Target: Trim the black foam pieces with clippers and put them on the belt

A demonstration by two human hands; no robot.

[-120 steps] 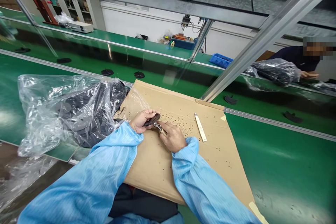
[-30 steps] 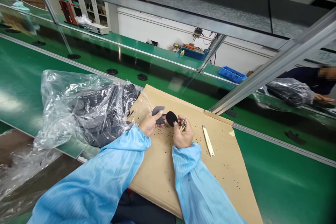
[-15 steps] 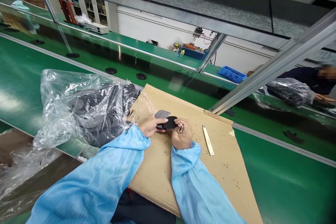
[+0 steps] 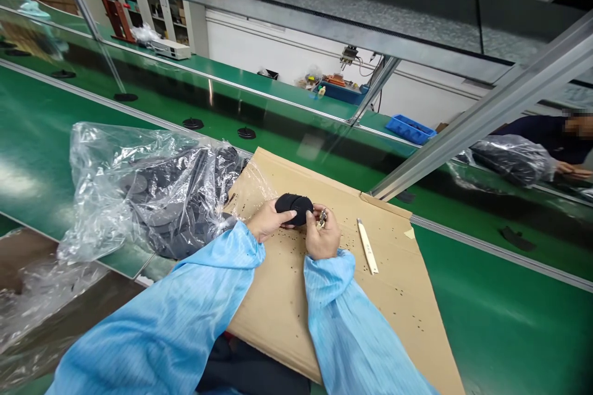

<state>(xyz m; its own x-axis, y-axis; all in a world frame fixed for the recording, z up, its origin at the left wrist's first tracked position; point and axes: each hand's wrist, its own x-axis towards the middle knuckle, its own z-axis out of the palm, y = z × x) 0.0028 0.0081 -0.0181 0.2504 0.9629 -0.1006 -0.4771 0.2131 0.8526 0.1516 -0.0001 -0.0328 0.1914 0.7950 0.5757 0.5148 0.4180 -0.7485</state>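
My left hand [image 4: 269, 220] grips a black round pad [image 4: 295, 208] by its left side, thumb on top. A curved line divides the pad's face; whether it is one piece or two overlapping ones I cannot tell. My right hand [image 4: 323, 236] is closed around a small metal-tipped tool [image 4: 321, 217], mostly hidden in the fingers. The right thumb and fingertip touch the pad's right edge. Both hands are above a brown cardboard sheet [image 4: 370, 327] sprinkled with tiny dark bits. To the right of my right hand lies a cream-coloured flat-handled tool [image 4: 367, 247].
A clear plastic bag [image 4: 152, 191] full of dark pads lies left of the cardboard. Beyond a metal rail, black pieces [image 4: 246, 133] rest on the green belt [image 4: 296, 154]. A slanted metal post [image 4: 467, 114] rises at right. A person [image 4: 556, 142] works across the belt.
The pad has been turned so its black face shows where grey layers showed before. My right hand has shifted slightly and its fingers have opened a little around the metal tool.
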